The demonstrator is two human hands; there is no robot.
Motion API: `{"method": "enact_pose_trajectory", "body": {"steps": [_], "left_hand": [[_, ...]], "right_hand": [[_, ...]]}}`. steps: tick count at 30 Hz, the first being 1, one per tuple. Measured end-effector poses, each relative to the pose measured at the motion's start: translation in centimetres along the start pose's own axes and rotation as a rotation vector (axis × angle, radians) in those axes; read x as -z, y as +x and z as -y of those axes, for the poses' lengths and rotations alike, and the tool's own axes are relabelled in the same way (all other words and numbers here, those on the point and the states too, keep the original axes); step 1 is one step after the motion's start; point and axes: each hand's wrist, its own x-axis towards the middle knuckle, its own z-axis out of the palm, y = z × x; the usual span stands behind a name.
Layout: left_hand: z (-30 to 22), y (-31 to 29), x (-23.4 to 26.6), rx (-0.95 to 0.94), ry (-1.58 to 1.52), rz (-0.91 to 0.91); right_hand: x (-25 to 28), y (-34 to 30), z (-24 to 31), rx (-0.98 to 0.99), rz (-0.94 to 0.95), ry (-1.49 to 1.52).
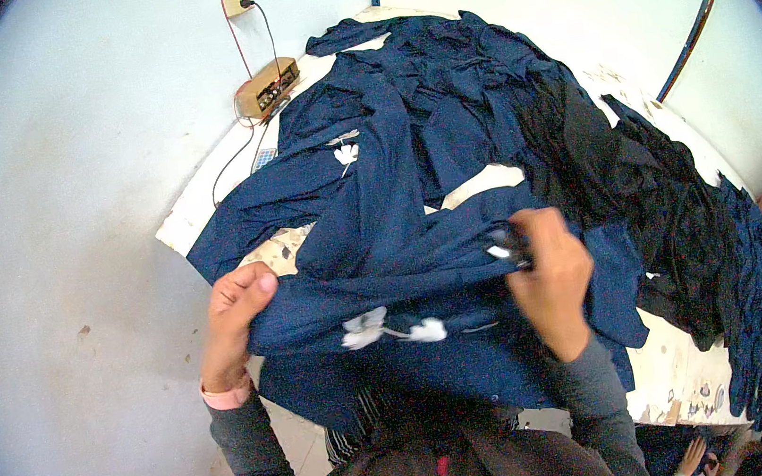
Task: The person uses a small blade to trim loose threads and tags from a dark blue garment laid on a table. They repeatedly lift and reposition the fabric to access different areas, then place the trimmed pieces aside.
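Note:
A navy blue garment [473, 369] with a white floral pattern is stretched between my hands, close to my body. My left hand [232, 323] is closed on its left edge, thumb on top. Over its right side, my right hand [555, 278] is curled round a small dark tool [517, 245] with a shiny pale part. Blur and the fingers hide the tool's exact kind. Whether the right hand also grips the cloth cannot be made out.
More navy garments [447, 78] and black cloth [603, 182] lie heaped across the pale table [668, 364]. A brown box with wires [269, 88] stands by the left wall, below a socket [238, 3]. Another person's hand [691, 457] shows at the lower right.

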Motion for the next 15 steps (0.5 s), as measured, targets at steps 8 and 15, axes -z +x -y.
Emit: {"method": "enact_pose_trajectory", "body": {"steps": [8,15], "left_hand": [[0.9,0.2,6.5,-0.079,-0.107,-0.292],[2.8,4.2,9.1,0.065,0.312,-0.038]], "right_hand": [[6.3,1.4,-9.2,-0.314,0.113,0.320],[10.7,1.5,-13.0,-0.317,0.278,0.614]]}}
